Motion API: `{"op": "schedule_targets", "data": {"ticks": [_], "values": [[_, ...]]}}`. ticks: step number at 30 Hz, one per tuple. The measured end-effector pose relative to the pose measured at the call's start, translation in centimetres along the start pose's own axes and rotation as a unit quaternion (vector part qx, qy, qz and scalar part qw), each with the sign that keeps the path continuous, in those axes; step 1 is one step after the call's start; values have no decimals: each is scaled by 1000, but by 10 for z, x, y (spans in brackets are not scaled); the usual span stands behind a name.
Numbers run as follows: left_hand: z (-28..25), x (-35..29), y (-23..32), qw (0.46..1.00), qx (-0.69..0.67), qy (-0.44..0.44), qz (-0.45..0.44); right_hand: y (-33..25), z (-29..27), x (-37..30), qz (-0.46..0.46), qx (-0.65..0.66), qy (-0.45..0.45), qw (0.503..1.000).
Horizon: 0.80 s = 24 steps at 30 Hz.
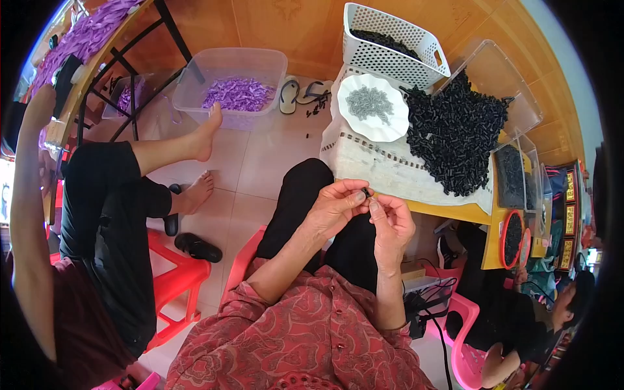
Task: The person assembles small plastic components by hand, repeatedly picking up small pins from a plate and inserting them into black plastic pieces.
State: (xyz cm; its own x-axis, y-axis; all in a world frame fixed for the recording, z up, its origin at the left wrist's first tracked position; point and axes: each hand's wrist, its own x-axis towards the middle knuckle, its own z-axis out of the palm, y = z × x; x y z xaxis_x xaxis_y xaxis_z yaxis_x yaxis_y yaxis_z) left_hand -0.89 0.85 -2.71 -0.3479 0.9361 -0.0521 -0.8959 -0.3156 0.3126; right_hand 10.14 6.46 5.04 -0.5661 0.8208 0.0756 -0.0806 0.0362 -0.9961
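Note:
Above my lap, close to the table's near edge, both hands are held together. My left hand (pixel 335 209) is closed in a pinch on a small black piece (pixel 367 192), whose exact kind is too small to make out. The fingertips of my right hand (pixel 392 224) are pinched against the same piece from the other side; whether they hold a second tiny part is hidden. Beyond my hands, a white scalloped plate (pixel 394 132) bears a heap of small greyish clear bits (pixel 369 104). To its right spreads a large pile of short black tubular pieces (pixel 455 130).
A pale cloth (pixel 370 166) covers the table. Behind the plate stands a white perforated basket (pixel 396 62) with black pieces. Clear bins and a red-rimmed basket (pixel 512 239) line the right. One person sits at left by a bin (pixel 231 58) of purple strips; another sits at right.

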Motion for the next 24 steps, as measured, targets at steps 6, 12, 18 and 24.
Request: {"op": "schedule_targets", "data": {"ticks": [6,12,18,24], "values": [[4,-1,-4,1000,-1,-10,6,6,-2,0,-20,-54,14,998],[5,-3,-6,1000,-9,-17,-4,3,-7,-3,-13,-91,10,996],[7,-4,-6,999,-42,-13,-19,-10,-7,-8,-30,-107,18,994],[15,-7,-12,999,-32,-21,-18,-14,-11,-13,-41,-117,13,992]]}}
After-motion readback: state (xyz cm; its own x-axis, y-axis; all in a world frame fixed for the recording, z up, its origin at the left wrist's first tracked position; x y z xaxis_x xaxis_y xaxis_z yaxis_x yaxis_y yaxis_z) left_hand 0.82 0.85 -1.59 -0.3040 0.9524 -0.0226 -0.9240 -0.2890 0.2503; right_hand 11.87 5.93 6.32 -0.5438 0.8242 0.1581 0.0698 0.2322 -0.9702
